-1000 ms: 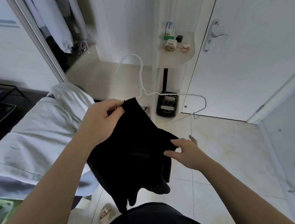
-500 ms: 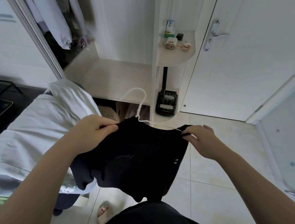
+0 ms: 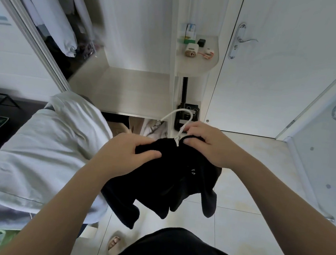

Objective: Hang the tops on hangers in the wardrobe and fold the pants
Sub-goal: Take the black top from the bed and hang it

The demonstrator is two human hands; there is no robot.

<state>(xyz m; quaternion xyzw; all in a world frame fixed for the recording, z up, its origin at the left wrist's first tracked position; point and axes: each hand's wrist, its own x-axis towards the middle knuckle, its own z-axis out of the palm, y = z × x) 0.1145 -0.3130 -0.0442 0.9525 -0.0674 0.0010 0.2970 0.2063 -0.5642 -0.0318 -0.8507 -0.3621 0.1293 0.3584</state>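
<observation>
A black top [image 3: 165, 179] hangs bunched in front of me, draped over a white hanger [image 3: 180, 126] whose hook sticks up out of the neck. My left hand [image 3: 128, 154] grips the cloth at the left of the neck. My right hand [image 3: 208, 144] grips the cloth at the right, at the base of the hook. The hanger's arms are hidden inside the top. The open wardrobe [image 3: 126, 85] stands straight ahead, with light garments [image 3: 56, 22] hanging at its upper left.
A bed with white bedding [image 3: 41, 147] fills the left. A small corner shelf [image 3: 198, 63] holds little items. A white door [image 3: 277, 75] is at right, tiled floor [image 3: 249, 184] below. My foot [image 3: 115, 242] is on the floor.
Both hands have come together at the neck of the top, and the hanger has sunk into the garment so only its hook shows. The top now hangs lower and more bunched.
</observation>
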